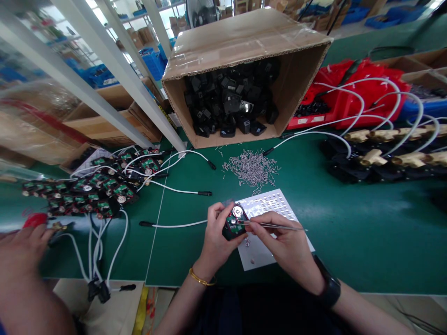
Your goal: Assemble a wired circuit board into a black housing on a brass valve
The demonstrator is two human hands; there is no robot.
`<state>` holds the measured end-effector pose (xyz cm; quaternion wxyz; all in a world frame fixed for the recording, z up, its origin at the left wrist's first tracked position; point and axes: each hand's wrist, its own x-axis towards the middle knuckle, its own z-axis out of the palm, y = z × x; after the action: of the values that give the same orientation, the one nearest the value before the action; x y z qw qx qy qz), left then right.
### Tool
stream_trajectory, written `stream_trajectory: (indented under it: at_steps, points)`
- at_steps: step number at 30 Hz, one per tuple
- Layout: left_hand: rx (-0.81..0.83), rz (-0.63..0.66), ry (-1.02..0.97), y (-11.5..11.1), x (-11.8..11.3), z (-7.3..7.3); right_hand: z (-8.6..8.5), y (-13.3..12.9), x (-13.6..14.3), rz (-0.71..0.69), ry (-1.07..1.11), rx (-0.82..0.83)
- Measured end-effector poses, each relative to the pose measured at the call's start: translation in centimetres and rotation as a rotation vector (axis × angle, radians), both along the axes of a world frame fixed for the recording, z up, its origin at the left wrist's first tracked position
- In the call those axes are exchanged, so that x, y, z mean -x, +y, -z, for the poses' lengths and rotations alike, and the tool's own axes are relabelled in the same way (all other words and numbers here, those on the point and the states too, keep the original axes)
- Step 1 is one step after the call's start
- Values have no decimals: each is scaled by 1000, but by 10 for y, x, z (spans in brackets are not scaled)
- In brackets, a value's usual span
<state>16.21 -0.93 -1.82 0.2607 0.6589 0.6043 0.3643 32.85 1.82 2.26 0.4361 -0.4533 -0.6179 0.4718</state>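
My left hand (215, 237) is closed around a black housing with a green circuit board (232, 230), near the middle of the table's front. A round silvery part sits at the top of this unit, and a white cable (181, 225) with a black end runs out to its left. Pinched in my right hand (284, 244) is a pair of metal tweezers (268, 225), its tips at the board. Whether the tips hold anything is too small to tell. Below both hands lies a white sheet (260, 258) bearing rows of small clear dots.
Loose screws (250, 168) lie in a pile behind the sheet. A cardboard box (244, 46) of black housings stands at the back. Assembled boards (101, 186) are on the left, near a co-worker's blurred hand (26, 246). Black units with brass fittings (375, 158) line the right.
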Motion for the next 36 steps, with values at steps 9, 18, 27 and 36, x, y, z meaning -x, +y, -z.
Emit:
stream_trajectory:
  at_steps: [9, 18, 27, 36]
  points:
    - [17, 12, 10, -1, 2, 2, -2, 12, -5, -83, 84, 149]
    - [64, 20, 39, 1, 3, -4, -9, 53, -31, -186, -252, 57]
    - [91, 26, 88, 2, 5, 0, 22, 46, -6, -414, -157, 131]
    - [49, 85, 105, 3, 5, -2, 25, 67, -6, -447, -227, 133]
